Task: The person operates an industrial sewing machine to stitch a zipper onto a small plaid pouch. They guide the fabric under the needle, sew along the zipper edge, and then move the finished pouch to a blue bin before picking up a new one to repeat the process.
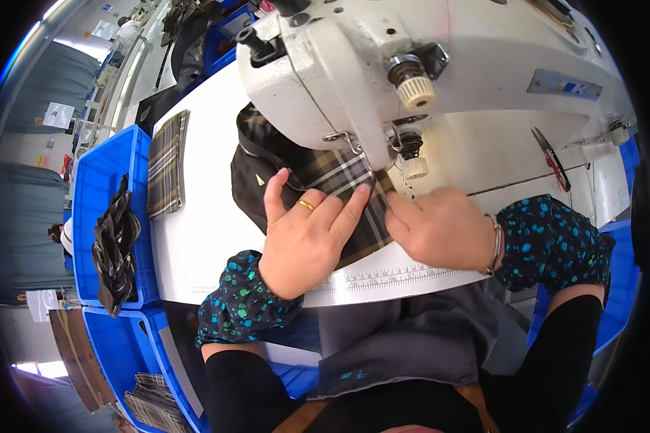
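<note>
A piece of dark plaid fabric (pixel 332 164) with white and olive stripes lies under the needle area of a white sewing machine (pixel 339 65). Joined to its left side is black cloth with a zipper (pixel 250 152) curving along it. My left hand (pixel 302 238) rests on the fabric with fingers spread, the index fingertip close to the presser foot. On the right, my right hand (pixel 448 229) has its fingers curled and pinched at the fabric's edge, just in front of the needle. Its fingertips are partly hidden from view.
Red-handled thread snips (pixel 554 160) lie on the right of the white sewing table (pixel 217 252). Another plaid piece (pixel 168 166) sits at its left edge. Beside it, a blue bin (pixel 87 187) holds dark strips (pixel 115 249); a lower blue bin (pixel 115 339) holds stacked plaid pieces (pixel 159 404).
</note>
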The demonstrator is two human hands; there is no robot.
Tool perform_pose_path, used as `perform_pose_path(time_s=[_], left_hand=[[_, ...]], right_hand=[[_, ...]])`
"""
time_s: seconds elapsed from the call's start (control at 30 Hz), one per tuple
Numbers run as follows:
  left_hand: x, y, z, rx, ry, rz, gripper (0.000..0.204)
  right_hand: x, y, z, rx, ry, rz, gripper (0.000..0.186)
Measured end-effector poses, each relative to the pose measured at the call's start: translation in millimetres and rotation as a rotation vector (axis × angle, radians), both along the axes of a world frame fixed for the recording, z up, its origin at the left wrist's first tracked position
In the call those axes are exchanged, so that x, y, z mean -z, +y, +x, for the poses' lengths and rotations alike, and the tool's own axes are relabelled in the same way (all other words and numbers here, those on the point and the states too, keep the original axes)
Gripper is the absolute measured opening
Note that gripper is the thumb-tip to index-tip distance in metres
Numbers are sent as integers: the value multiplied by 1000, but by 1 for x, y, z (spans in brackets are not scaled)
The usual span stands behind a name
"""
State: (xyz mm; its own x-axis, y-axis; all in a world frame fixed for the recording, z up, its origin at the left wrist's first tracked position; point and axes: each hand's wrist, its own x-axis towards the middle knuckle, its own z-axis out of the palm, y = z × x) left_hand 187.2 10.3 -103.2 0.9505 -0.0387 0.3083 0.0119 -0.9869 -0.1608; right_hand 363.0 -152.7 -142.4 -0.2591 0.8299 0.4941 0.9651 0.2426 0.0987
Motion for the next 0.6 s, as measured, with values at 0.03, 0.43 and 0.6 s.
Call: perform_pose_path(time_s=[0.03,0.43,0.6], left_hand=[[-1,0,-1,3,-30,26,48],[19,-14,10,5,-7,-249,32],[20,-16,10,-27,31,-389,33]], right_hand=[[5,-5,-4,-4,-20,-50,24],[10,-8,-32,-103,84,-155,36],[4,-19,-35,-78,-27,-119,37]])
